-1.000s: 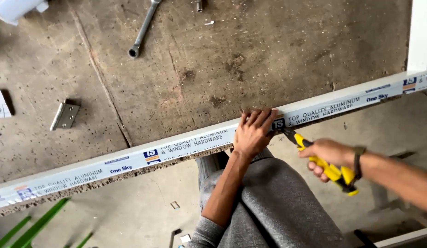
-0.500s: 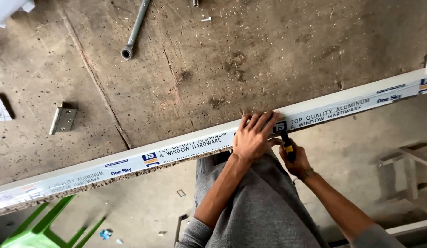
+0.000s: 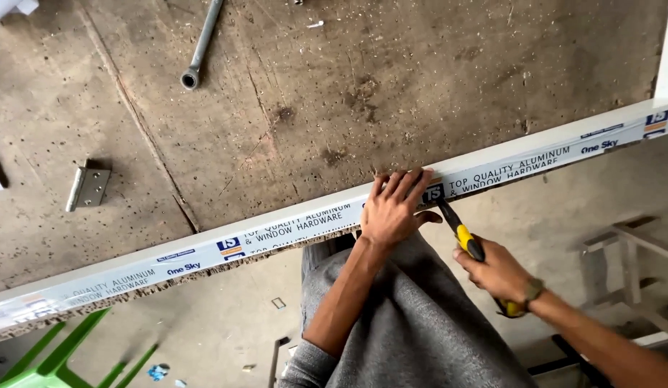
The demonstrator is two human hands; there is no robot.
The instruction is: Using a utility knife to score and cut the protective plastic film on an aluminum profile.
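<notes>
- Worn, pitted wooden workbench (image 3: 391,86) fills the upper two-thirds of the frame, with pale concrete floor below its edge.
- Along that edge, running from lower left to upper right, lies a long white aluminium profile (image 3: 291,230) wrapped in printed protective film.
- Since a second ago the right hand (image 3: 501,273) has swung in from the right side of the frame; it now grips a yellow-and-black utility knife (image 3: 465,241) in a closed fist, with the dark tip set against the profile just right of the left hand.
- The left hand (image 3: 390,208) has stayed where it was, fingers spread flat and pressing down on the profile at centre frame.
- Judging by that, the blade has gone from being carried clear to being applied at the film beside the bracing hand.
- Whether the tip actually touches or cuts the film cannot be told; the left hand's fingers hide the contact.
- The knife's rear end is buried in the fist.
- A grey socket wrench (image 3: 202,43) is cut off at the top edge; a metal hinge (image 3: 87,188) sits at left; a green plastic stool (image 3: 57,356) is clipped at lower left.
</notes>
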